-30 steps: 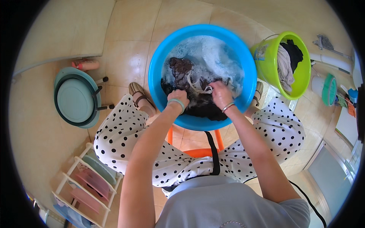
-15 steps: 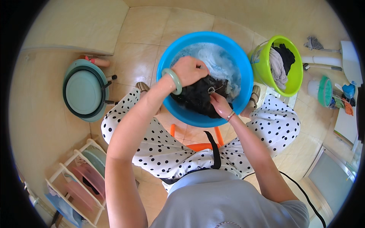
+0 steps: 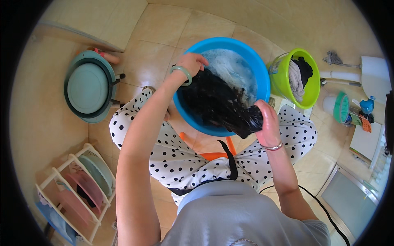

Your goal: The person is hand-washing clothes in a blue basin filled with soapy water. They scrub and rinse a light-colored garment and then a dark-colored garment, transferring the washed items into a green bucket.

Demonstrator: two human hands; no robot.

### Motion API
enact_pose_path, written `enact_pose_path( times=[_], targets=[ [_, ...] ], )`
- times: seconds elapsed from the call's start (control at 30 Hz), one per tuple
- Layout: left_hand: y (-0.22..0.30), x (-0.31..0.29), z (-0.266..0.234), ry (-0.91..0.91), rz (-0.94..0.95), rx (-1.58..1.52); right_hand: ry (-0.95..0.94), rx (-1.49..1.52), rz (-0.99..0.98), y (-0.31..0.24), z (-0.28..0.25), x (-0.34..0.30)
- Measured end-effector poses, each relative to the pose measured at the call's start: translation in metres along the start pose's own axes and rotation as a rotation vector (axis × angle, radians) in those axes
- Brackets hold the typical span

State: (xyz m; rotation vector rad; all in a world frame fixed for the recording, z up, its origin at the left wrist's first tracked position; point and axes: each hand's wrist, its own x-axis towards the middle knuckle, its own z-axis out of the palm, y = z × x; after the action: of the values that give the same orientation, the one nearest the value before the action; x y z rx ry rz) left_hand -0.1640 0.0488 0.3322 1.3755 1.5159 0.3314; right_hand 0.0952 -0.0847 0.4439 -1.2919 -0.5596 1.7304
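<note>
Two bare arms come up from the lower edge of the frame, past a grey shirt [image 3: 246, 213] and spread knees in dotted trousers [image 3: 131, 127]. An orange stool [image 3: 213, 156] shows between the knees.

The right forearm, with a thin bracelet [image 3: 271, 146] at the wrist, stands almost upright right of centre. The right hand [image 3: 269, 123] points up the frame, its palm turned to the left, and clasps a bunched end of the dark cloth [image 3: 219, 100] between thumb and fingers. The left arm is longer in view and slants from the lower left; a pale green bangle [image 3: 186, 76] circles its wrist. The left hand [image 3: 193, 64] bends to the right over the basin's upper-left rim, back of the hand up, the fingers curled and pinching the cloth's upper-left edge; the thumb is hard to make out.

The dark cloth, wet and shiny, stretches between both hands: below and right of the left one, left of the right one. Most of it lies over the blue basin [image 3: 264, 82], while its gathered end reaches across the lower-right rim. White suds [image 3: 230, 61] fill the basin's upper part.

Right of the basin, a lime bucket [image 3: 314, 88] holds a grey cloth [image 3: 295, 80] and a black cloth [image 3: 303, 67]. At lower left, a white rack [image 3: 53, 172] carries a pink tub [image 3: 86, 184] and a green tub [image 3: 96, 174]. Teal basins [image 3: 86, 88] sit nested at left, a pink bottle [image 3: 111, 57] just beside them. Tiled floor [image 3: 158, 28] runs on to the upper part of the frame.
</note>
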Motion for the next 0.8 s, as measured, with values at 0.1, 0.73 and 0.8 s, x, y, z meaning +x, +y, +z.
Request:
enact_pose_path(
  times=[0.1, 0.73, 0.8],
  targets=[
    [-0.005, -0.007, 0.015, -0.059, 0.172, 0.122, 0.015, 0.005, -0.017, -0.031, 0.012, -0.02],
    [0.031, -0.064, -0.004, -0.464, 0.232, 0.314, -0.121, -0.353, -0.36, -0.158, 0.016, 0.008],
    [0.036, -0.066, 0.012, -0.535, 0.142, 0.545, -0.078, -0.753, -0.458, -0.138, -0.01, 0.035]
  ],
)
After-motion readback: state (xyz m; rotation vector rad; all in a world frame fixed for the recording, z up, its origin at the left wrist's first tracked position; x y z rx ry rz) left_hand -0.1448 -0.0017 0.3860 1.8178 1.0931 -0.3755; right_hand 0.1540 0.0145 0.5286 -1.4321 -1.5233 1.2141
